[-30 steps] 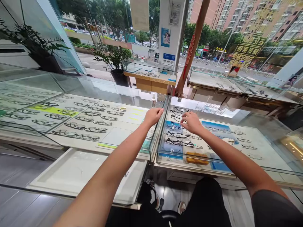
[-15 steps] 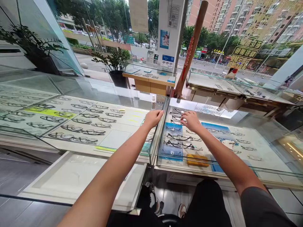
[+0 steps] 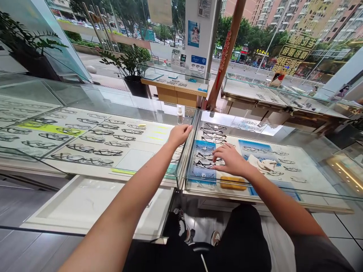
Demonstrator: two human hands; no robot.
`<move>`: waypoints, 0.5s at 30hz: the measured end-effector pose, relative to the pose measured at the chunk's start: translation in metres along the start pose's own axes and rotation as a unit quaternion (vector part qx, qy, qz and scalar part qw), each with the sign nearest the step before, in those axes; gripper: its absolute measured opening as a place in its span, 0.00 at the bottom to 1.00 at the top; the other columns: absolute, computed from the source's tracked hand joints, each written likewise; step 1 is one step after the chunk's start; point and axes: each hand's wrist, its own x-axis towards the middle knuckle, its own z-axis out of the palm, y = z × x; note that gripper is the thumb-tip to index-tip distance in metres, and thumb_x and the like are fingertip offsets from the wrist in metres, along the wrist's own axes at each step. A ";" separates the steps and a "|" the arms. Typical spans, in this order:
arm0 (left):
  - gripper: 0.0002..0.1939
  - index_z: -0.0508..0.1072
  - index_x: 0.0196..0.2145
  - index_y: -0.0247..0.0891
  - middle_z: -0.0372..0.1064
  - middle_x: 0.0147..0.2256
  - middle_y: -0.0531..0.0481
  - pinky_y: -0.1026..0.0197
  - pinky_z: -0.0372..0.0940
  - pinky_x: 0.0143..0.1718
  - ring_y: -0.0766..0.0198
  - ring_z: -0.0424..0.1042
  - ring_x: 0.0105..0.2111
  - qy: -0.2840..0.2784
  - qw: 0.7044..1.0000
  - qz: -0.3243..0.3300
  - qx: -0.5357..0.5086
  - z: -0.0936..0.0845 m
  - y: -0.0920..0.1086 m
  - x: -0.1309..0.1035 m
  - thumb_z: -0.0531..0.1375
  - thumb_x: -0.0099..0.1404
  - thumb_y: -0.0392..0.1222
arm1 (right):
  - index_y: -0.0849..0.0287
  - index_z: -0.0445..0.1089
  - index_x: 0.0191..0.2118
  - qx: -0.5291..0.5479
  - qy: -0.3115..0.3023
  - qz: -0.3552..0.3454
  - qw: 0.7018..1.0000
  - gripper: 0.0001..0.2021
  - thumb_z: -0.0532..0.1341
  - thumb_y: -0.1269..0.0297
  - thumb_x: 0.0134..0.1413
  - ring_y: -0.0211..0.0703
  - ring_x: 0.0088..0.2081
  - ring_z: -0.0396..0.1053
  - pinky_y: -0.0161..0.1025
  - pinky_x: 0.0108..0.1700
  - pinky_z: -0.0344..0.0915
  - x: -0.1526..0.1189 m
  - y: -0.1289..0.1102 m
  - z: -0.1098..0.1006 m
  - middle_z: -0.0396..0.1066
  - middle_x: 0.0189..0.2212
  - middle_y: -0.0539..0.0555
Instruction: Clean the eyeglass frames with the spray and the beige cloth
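My left hand (image 3: pixel 180 136) is closed at the inner edge of the left glass display case (image 3: pixel 185 158), its fingers pressed together; what lies between them is hidden. My right hand (image 3: pixel 229 160) hovers palm down at the right display case (image 3: pixel 320 190), fingers curved and apart, nothing visible between them. Beside its fingertips, dark-framed eyeglasses (image 3: pixel 203 164) lie on a blue sheet (image 3: pixel 202 175). More eyeglasses (image 3: pixel 213 135) sit in a column farther back. Right of the hand is a crumpled white cloth (image 3: pixel 262 163); a yellow-orange case (image 3: pixel 232 183) lies nearer the front.
A small spray bottle (image 3: pixel 180 115) stands behind my left hand. Several rows of eyeglasses (image 3: pixel 107 152) fill the left case. Below it an open white drawer (image 3: pixel 85 204) juts out. A wooden post (image 3: pixel 224 64) and a potted plant (image 3: pixel 136 85) stand beyond.
My right hand has moved nearer to me, from the rear eyeglasses to those on the blue sheet, uncovering more of the cloth. My left hand stays at the case edge. The view has shifted slightly.
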 end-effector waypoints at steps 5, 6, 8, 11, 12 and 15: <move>0.25 0.63 0.24 0.41 0.65 0.23 0.49 0.56 0.45 0.32 0.59 0.63 0.28 0.003 1.000 -0.008 -0.001 -0.002 0.001 0.000 0.50 0.75 0.57 | 0.53 0.78 0.39 0.027 -0.003 -0.007 1.000 0.08 0.70 0.56 0.63 0.58 0.57 0.74 0.69 0.74 0.46 0.006 0.011 0.005 0.80 0.48 0.57; 0.25 0.62 0.24 0.41 0.65 0.23 0.49 0.56 0.46 0.32 0.59 0.62 0.28 0.002 1.000 -0.008 0.000 -0.002 0.001 -0.001 0.50 0.75 0.57 | 0.53 0.78 0.38 0.033 -0.003 -0.011 0.999 0.08 0.71 0.56 0.62 0.58 0.57 0.74 0.69 0.74 0.46 0.007 0.012 0.006 0.80 0.48 0.57; 0.25 0.62 0.23 0.41 0.64 0.23 0.50 0.56 0.46 0.32 0.58 0.62 0.27 0.002 1.000 -0.007 0.001 -0.003 0.002 -0.001 0.50 0.75 0.57 | 0.54 0.78 0.36 0.037 0.003 -0.016 0.999 0.07 0.71 0.58 0.62 0.57 0.56 0.74 0.67 0.74 0.46 0.009 0.014 0.008 0.80 0.47 0.57; 0.26 0.62 0.24 0.41 0.63 0.23 0.50 0.56 0.46 0.32 0.58 0.63 0.28 0.001 1.000 -0.006 0.002 -0.004 0.002 -0.002 0.49 0.76 0.58 | 0.54 0.78 0.34 0.032 0.010 -0.016 0.999 0.05 0.68 0.63 0.62 0.55 0.51 0.74 0.62 0.69 0.55 0.014 0.017 0.007 0.79 0.43 0.57; 0.26 0.62 0.24 0.41 0.63 0.23 0.50 0.56 0.46 0.32 0.58 0.63 0.28 0.000 1.000 -0.007 0.001 -0.004 0.002 -0.002 0.49 0.76 0.58 | 0.55 0.78 0.34 0.034 0.008 -0.013 0.999 0.04 0.68 0.65 0.62 0.54 0.49 0.73 0.59 0.66 0.58 0.016 0.018 0.007 0.79 0.42 0.57; 0.27 0.63 0.24 0.42 0.63 0.23 0.50 0.56 0.47 0.32 0.58 0.63 0.28 -0.002 1.000 -0.006 0.000 -0.004 0.000 -0.002 0.48 0.76 0.59 | 0.55 0.79 0.34 0.054 -0.003 -0.002 0.999 0.03 0.68 0.66 0.61 0.54 0.48 0.72 0.53 0.59 0.63 0.021 0.022 0.005 0.78 0.41 0.57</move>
